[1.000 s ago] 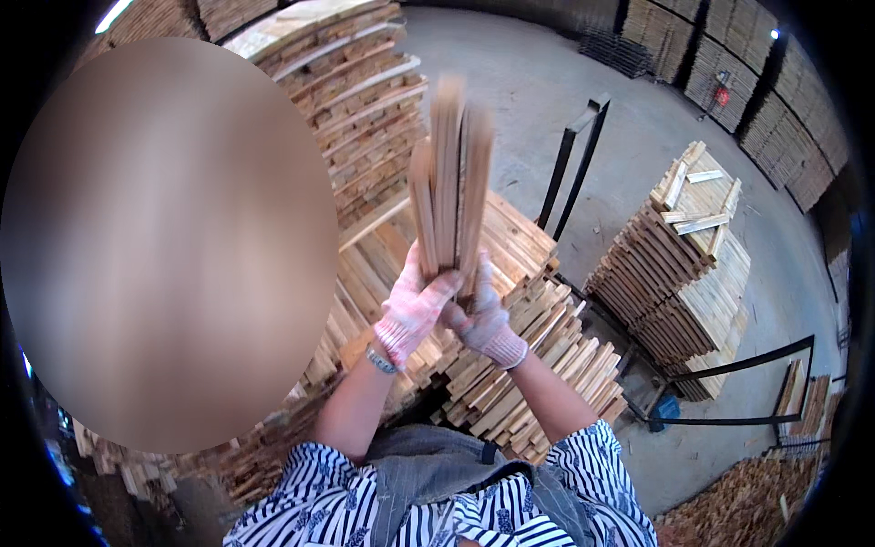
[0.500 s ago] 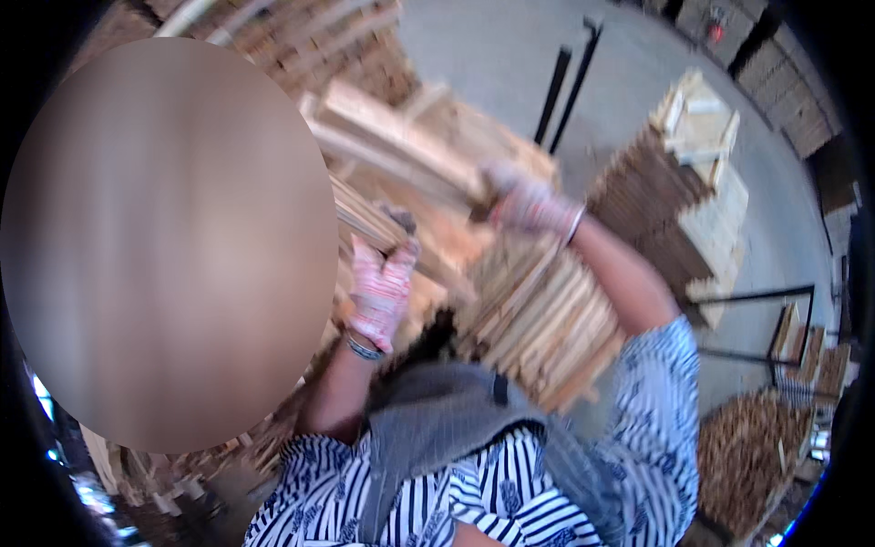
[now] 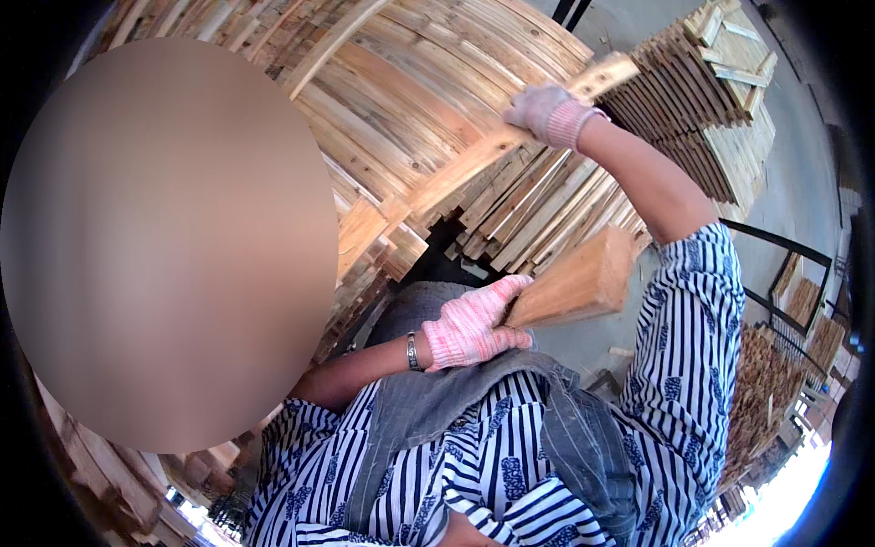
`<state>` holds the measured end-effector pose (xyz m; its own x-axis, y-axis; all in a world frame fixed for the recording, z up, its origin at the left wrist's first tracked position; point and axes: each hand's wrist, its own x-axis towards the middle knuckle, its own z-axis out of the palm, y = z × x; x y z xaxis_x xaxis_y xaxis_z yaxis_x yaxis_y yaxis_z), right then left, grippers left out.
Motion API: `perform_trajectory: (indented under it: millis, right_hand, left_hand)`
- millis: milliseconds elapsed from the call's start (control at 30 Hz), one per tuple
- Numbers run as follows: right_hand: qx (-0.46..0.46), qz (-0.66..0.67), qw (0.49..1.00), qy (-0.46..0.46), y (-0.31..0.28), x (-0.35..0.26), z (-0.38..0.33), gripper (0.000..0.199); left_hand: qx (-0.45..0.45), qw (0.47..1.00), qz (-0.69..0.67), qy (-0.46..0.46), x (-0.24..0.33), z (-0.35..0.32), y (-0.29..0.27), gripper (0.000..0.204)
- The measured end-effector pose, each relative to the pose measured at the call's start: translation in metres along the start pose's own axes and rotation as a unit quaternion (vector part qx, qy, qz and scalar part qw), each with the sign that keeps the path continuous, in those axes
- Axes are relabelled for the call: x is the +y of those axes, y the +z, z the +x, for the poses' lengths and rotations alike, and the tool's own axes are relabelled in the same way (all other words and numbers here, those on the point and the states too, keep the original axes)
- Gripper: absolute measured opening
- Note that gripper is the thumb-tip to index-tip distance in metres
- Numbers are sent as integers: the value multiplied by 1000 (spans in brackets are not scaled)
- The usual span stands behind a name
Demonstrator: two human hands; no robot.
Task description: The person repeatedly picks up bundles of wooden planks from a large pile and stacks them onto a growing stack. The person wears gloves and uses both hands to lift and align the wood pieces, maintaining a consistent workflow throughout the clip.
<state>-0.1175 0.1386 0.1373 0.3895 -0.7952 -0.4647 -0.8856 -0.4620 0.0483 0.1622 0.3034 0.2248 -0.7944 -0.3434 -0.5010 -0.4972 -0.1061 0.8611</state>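
My left hand (image 3: 478, 324), in a pink-and-white knitted glove, is closed around a thick wooden block (image 3: 583, 278) in front of my apron. The block points up and to the right. Farther off, my gloved right hand (image 3: 551, 117) has its fingers wrapped over a long wooden batten (image 3: 460, 169). That batten slants across the near edge of a layer of planks (image 3: 401, 82) laid side by side. Its upper right end sticks out beyond my hand.
Loose sticks (image 3: 538, 201) are piled just beyond the block. A tall stack of wooden frames (image 3: 684, 73) stands at the upper right, with a black metal frame (image 3: 784, 246) below it. A blurred oval hides the left side.
My left hand has come down and right toward my body and now grips the block. My right hand is farther up, on the batten. The view has shifted and is sharper.
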Motion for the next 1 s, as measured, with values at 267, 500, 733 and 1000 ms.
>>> perform_trajectory:
  millis: [267, 500, 733, 1000]
  right_hand:
    - [2, 35, 999, -15, -32, 0, 14, 24]
    - [5, 60, 998, -20, -12, 4, 18, 23]
    - [46, 61, 997, 5, 10, -2, 45, 23]
    - [131, 81, 987, 44, 6, 1, 28, 28]
  left_hand:
    - [32, 999, -30, 20, -4, 4, -8, 75]
    - [97, 969, -224, 38, -10, 14, -3, 63]
    - [197, 954, -225, 2, -7, 15, -20, 67]
    - [197, 950, -242, 17, -5, 20, -16, 70]
